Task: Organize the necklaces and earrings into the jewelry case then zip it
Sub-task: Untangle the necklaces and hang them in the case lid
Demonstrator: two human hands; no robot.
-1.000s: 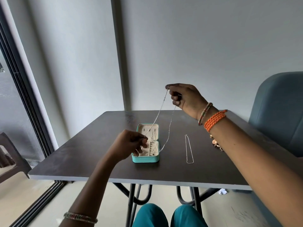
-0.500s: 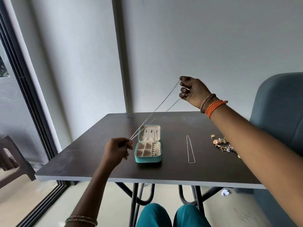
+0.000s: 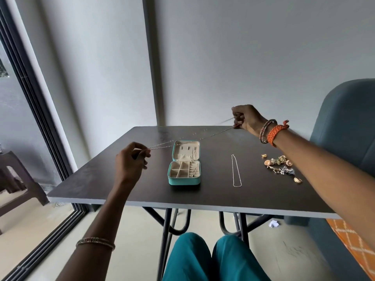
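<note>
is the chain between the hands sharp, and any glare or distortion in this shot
Head view: the stretched necklace is thin and smeared, faintest near the right hand; soft window light gives a dull sheen on the far part of the table; the wide-angle lens tilts the wall lines and window frame.

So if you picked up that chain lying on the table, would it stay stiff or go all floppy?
Probably floppy: the chain is a very thin line of links lying flat in a narrow loop on the table. It looks light, so it would likely dangle and swing. The other chain only looks straight because the left hand and right hand stretch it.
</note>
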